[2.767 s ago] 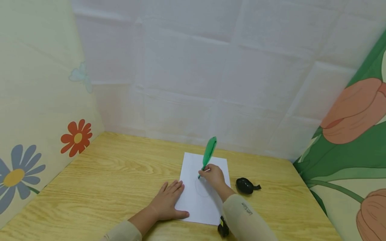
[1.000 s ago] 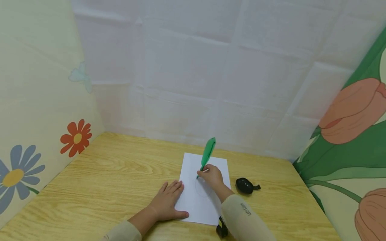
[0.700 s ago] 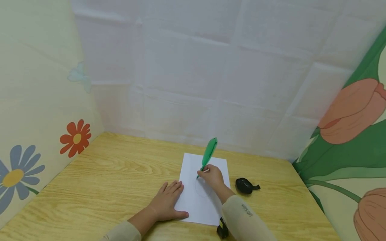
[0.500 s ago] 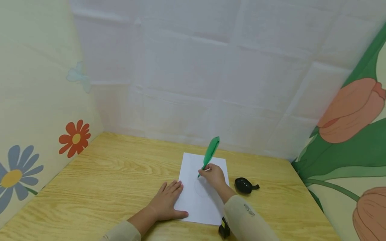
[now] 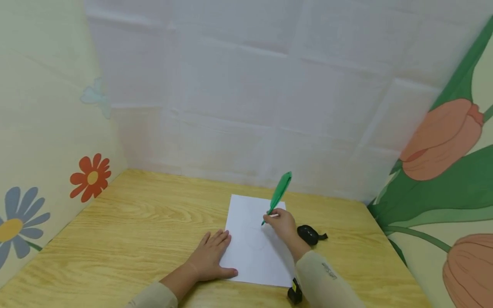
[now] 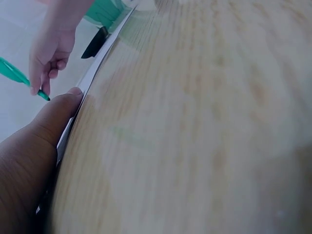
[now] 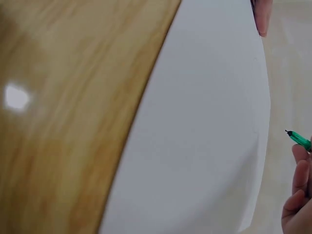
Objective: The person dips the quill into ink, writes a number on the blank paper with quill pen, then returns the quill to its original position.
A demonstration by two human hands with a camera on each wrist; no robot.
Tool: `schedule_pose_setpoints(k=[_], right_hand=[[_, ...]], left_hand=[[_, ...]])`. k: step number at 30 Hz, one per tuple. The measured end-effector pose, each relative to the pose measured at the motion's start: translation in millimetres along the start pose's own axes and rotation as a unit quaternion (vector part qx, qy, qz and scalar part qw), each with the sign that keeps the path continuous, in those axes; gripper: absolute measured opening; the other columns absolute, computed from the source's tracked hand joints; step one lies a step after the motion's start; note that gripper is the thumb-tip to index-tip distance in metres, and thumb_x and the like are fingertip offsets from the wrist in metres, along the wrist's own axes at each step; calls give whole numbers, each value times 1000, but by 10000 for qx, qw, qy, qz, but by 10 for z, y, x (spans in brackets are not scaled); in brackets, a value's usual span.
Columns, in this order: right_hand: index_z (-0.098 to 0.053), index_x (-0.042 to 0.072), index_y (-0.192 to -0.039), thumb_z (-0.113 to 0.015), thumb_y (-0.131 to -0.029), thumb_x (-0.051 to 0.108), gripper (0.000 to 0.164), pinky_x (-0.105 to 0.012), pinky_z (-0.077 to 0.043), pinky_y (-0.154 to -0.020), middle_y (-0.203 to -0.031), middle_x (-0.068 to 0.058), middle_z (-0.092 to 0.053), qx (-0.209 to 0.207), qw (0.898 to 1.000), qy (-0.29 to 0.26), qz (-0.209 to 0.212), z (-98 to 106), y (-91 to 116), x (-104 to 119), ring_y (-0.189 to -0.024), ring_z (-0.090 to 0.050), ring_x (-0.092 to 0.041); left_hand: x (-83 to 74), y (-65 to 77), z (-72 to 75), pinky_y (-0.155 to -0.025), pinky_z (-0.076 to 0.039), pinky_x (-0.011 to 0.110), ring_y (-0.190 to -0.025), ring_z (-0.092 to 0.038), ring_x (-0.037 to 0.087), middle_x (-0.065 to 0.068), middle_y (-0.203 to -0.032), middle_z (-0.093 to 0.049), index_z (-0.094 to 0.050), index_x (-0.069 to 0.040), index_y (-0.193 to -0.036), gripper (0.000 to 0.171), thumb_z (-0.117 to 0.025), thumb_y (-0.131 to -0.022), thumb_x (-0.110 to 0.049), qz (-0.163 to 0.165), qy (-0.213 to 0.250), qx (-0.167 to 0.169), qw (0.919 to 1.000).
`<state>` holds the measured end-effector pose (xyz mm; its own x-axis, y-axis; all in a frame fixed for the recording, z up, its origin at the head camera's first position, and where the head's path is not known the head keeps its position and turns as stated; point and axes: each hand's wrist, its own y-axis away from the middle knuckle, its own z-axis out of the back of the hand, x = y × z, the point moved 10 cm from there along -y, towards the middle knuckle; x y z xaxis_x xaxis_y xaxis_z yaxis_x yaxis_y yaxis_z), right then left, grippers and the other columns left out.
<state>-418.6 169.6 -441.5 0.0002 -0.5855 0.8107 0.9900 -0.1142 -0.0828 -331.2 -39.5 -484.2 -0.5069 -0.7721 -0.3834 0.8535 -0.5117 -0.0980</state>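
My right hand (image 5: 283, 224) pinches a green feather-shaped pen (image 5: 280, 190) between thumb and fingers, its dark tip low over a white sheet of paper (image 5: 239, 214). Whether the tip touches the paper I cannot tell. A faint rounded pencil-thin line (image 5: 257, 248) shows on the sheet below the tip. My left hand (image 5: 209, 256) lies flat with fingers spread, the fingertips and thumb resting on the paper's left edge. In the right wrist view the pen tip (image 7: 297, 139) points left above the curled fingers; the left wrist view also shows the green pen (image 6: 13, 72).
Just right of the sheet lies a glossy black rounded thing (image 5: 308, 234) with a short tail. Near the lower right paper corner is a small black object (image 5: 295, 295) with a yellow patch, partly behind the sleeve (image 5: 323, 278). The wooden table (image 5: 154, 214) meets a white cloth backdrop (image 5: 231, 85).
My right hand and the pen have shifted right across the sheet, and the pen leans further right. The left hand stays on the paper's edge. The head view has turned slightly right.
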Motion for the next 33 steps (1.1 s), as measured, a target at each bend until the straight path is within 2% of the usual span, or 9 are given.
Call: schedule_pose_setpoints(k=[9,12,18,23,33], right_hand=[[-69,3,-112,-71,-88,29,35,-30,-51,-67,-93,-12,-72,-75,9991,-206,-375,209,22,-174,-81,-64,-18],[-69,4,-114,-70,-89,29,35,-29,-50,-65,-94,-12,-72,-125,9986,-280,-434,281,38,-221,-81,-63,-19],[-70,4,-112,-69,-90,26,31,-26,-44,-58,-91,-9,-74,-299,9983,-262,-430,420,46,-320,-72,-58,-16],[-70,3,-114,-70,-90,25,33,-25,-45,-57,-90,-10,-74,-398,9979,-237,-442,523,62,-398,-71,-59,-16],[-69,2,-116,-69,-90,25,35,-28,-53,-68,-97,-14,-73,-610,9972,-61,-432,750,104,-505,-83,-67,-20]], left_hand=[[21,-8,0,-120,-12,60,-149,-25,36,17,-158,-33,-37,2,-149,106,-64,-77,-71,-26,104,-77,9999],[25,-8,1,-120,-12,60,-149,-25,36,18,-158,-33,-37,2,-149,106,-65,-76,-71,-30,120,-100,9999],[29,-4,2,-120,-11,61,-149,-24,36,18,-158,-33,-37,2,-148,106,-64,-76,-71,-31,170,-103,9998],[21,11,14,-120,-11,61,-149,-24,37,18,-158,-32,-37,3,-148,106,-64,-77,-71,-30,188,-64,9998],[36,-1,6,-120,-11,61,-149,-24,37,18,-158,-32,-37,3,-148,106,-64,-77,-71,-36,202,-54,9998]])
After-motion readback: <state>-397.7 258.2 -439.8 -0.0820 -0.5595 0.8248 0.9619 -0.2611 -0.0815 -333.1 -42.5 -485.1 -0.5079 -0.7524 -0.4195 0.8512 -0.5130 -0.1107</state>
